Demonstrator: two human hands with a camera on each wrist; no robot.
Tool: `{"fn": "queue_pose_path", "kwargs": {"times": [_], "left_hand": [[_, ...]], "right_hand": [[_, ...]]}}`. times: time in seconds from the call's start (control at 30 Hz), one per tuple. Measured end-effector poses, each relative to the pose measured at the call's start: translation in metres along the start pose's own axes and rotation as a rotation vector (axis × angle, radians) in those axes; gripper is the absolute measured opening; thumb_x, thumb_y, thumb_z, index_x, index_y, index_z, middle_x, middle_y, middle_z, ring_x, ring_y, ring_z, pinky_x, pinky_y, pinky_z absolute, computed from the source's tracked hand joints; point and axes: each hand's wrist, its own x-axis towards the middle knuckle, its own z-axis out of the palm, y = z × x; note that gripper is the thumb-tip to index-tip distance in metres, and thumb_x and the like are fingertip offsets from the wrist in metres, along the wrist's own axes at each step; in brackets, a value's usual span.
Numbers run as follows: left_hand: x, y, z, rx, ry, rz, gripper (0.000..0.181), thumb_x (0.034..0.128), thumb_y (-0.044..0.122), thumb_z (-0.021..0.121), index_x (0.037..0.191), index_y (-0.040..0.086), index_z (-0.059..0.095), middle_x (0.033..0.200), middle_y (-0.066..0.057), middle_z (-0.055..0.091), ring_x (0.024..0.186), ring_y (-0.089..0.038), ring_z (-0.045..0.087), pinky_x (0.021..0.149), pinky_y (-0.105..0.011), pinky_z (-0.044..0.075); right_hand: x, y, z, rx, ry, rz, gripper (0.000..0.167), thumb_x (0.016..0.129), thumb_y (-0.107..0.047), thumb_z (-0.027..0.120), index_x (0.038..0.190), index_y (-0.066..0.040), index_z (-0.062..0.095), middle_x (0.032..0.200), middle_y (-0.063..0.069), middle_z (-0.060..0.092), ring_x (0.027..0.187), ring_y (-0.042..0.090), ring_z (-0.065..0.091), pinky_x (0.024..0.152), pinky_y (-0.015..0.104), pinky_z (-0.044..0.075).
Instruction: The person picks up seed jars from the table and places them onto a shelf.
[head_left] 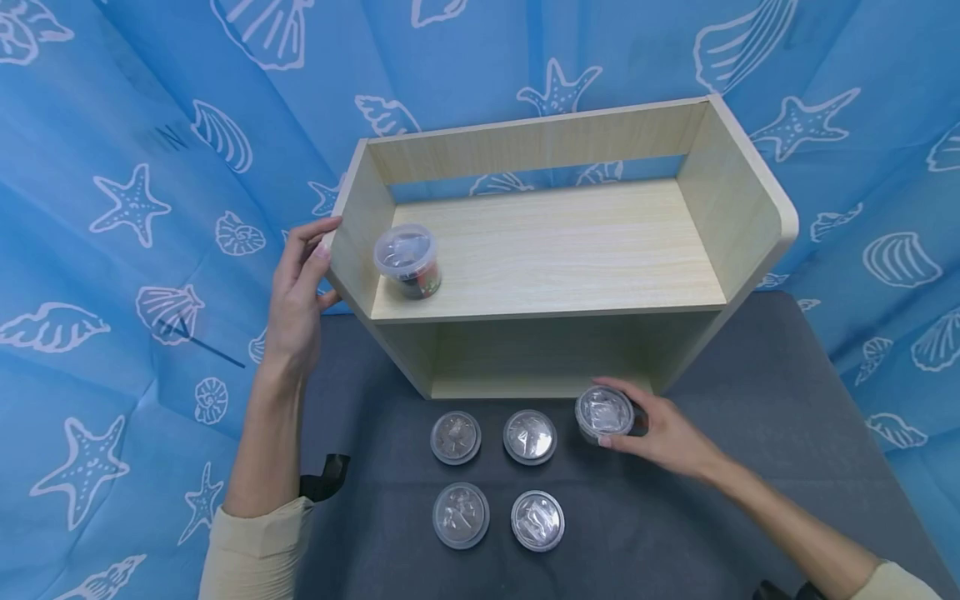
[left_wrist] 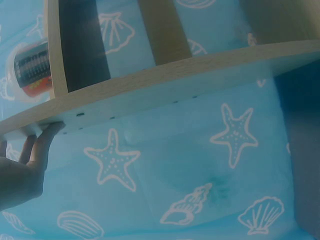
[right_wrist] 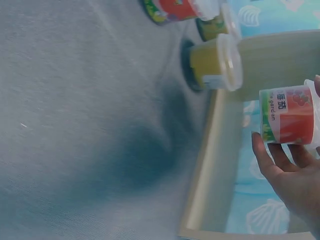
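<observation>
A two-level pale wooden shelf (head_left: 585, 250) stands on the dark cloth. My left hand (head_left: 294, 292) rests against the outside of its left panel, with fairly straight fingers touching the panel in the left wrist view. On the upper board, by that panel, sits a lidded plastic cup (head_left: 407, 260). My right hand (head_left: 660, 429) grips another clear-lidded cup (head_left: 603, 411) in front of the shelf's lower right. In the right wrist view this cup (right_wrist: 290, 115) has a red and green label with tomatoes, and it is raised off the cloth.
Several more lidded cups stand in two rows before the shelf, among them a front-left cup (head_left: 461, 516) and a back-right cup (head_left: 530, 437). A blue shell-print curtain (head_left: 127, 350) hangs behind and beside the table (head_left: 787, 433).
</observation>
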Motion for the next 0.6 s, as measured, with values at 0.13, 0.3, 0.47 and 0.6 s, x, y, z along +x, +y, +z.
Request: {"fn": "queue_pose_path", "kwargs": {"times": [0.13,0.3,0.47,0.6], "left_hand": [[0.000,0.001,0.000,0.001,-0.002,0.003,0.036,0.1049,0.031,0.047,0.138,0.018,0.054,0.141,-0.006,0.048,0.127,-0.027,0.045,0.098,-0.075,0.032],[-0.001,0.001,0.000,0.001,-0.002,0.000,0.036,0.1048,0.031,0.047,0.138,0.018,0.054,0.141,-0.006,0.048,0.127,-0.026,0.046,0.099,-0.074,0.033],[-0.002,0.002,-0.001,0.007,0.003,0.000,0.037,0.1046,0.032,0.048,0.138,0.019,0.053,0.141,-0.006,0.048,0.127,-0.026,0.046,0.098,-0.072,0.034],[-0.001,0.002,0.000,0.005,-0.003,-0.003,0.036,0.1044,0.032,0.048,0.138,0.019,0.053,0.142,-0.006,0.047,0.128,-0.026,0.045,0.099,-0.074,0.033]], "right_hand": [[0.006,-0.015,-0.008,0.007,-0.016,-0.012,0.074,0.083,-0.013,0.082,0.148,-0.011,0.045,0.138,0.014,0.054,0.112,0.009,0.060,0.088,0.028,0.053],[0.010,-0.032,-0.016,-0.036,-0.022,-0.022,0.075,0.083,-0.014,0.082,0.148,-0.013,0.045,0.141,0.007,0.053,0.114,0.009,0.058,0.092,0.025,0.051],[0.014,-0.049,-0.022,-0.093,-0.031,-0.062,0.074,0.084,-0.014,0.081,0.148,-0.014,0.045,0.139,0.005,0.055,0.113,0.009,0.059,0.090,0.024,0.051],[0.018,-0.061,-0.027,-0.137,-0.040,-0.108,0.073,0.084,-0.014,0.081,0.147,-0.018,0.046,0.131,0.004,0.060,0.110,0.010,0.061,0.086,0.024,0.054]]}}
